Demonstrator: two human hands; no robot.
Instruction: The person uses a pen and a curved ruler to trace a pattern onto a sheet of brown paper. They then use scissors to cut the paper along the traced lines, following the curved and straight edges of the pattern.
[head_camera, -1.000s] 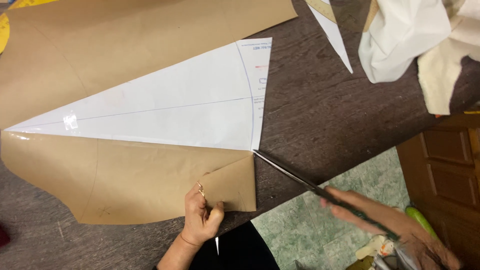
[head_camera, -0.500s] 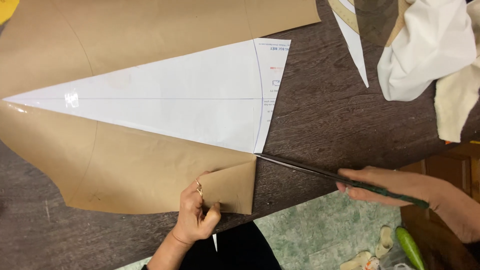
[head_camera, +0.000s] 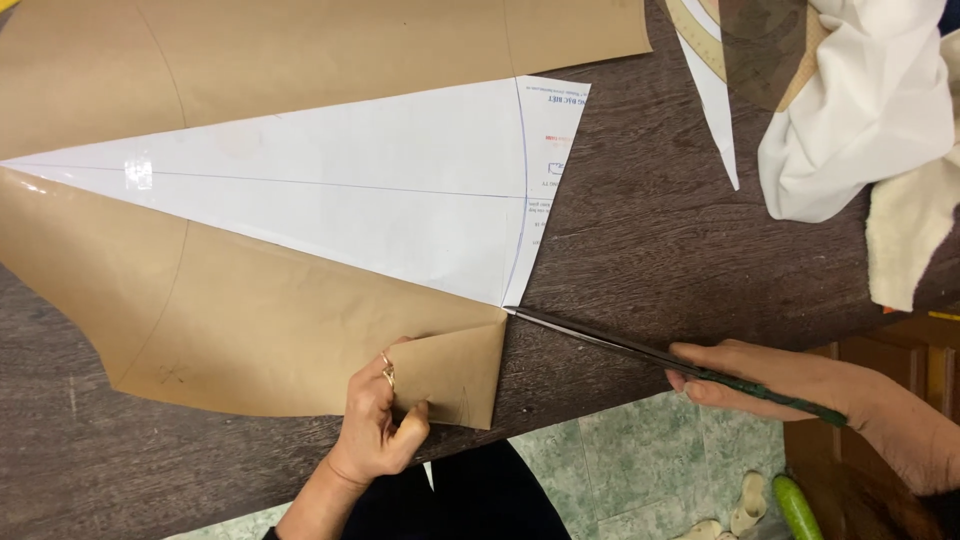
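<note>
On the dark wood-grain surface (head_camera: 640, 250) in front of me lies a big sheet of brown kraft paper (head_camera: 250, 320), with a long white triangular pattern piece (head_camera: 400, 200) laid over it, its narrow tip pointing left and its wide end toward the right. My left hand (head_camera: 380, 420) sits at the near edge, fingers pressed together in a pinch on the folded-up corner flap (head_camera: 455, 375) of the brown paper, a ring showing on one finger. My right hand (head_camera: 770, 380) is wrapped closed around the green handles of long scissors (head_camera: 620, 345), whose dark blades lie low over the surface with the tip touching the lower right corner of the white piece; I cannot tell whether the blades are parted. I judge the paper light, thin and fairly stiff: it creases rather than drapes, tears easily, and slides on the wood, so it is best held flat close beside the cut line. The white piece carries small printed marks and a curved blue line near its wide end. White and cream cloth (head_camera: 860, 120) is heaped at the far right, beside a narrow white paper sliver (head_camera: 715, 110).
</note>
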